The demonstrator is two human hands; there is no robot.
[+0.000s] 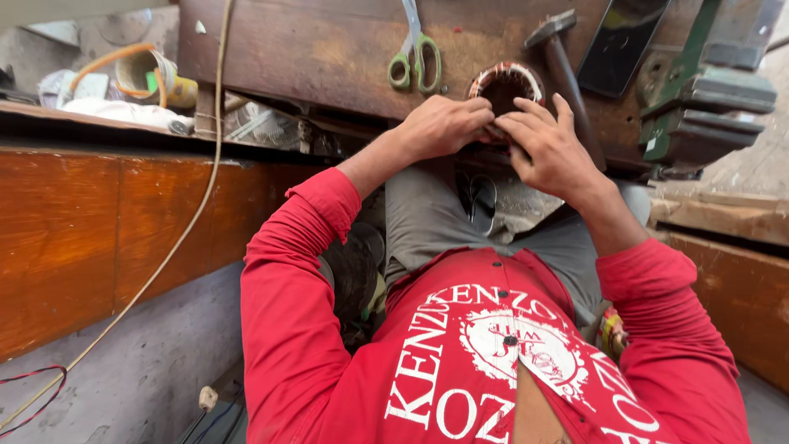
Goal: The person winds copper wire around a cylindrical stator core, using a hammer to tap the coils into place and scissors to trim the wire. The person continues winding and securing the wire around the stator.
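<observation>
A round coil of copper wire with white insulation strips around its rim (505, 82) sits at the near edge of a worn wooden bench (329, 49). My left hand (444, 125) is closed on the coil's lower left side. My right hand (551, 144) presses on its lower right side, fingers bent over the rim. The fingertips of both hands meet at the coil's near edge and hide it. Both arms wear red sleeves.
Green-handled scissors (416, 57) lie left of the coil, a hammer (563, 57) right of it, then a dark phone (620, 41) and a green vise (707, 90). A cord (193, 222) hangs over a wooden panel (99, 238); a tape roll (148, 74) sits far left.
</observation>
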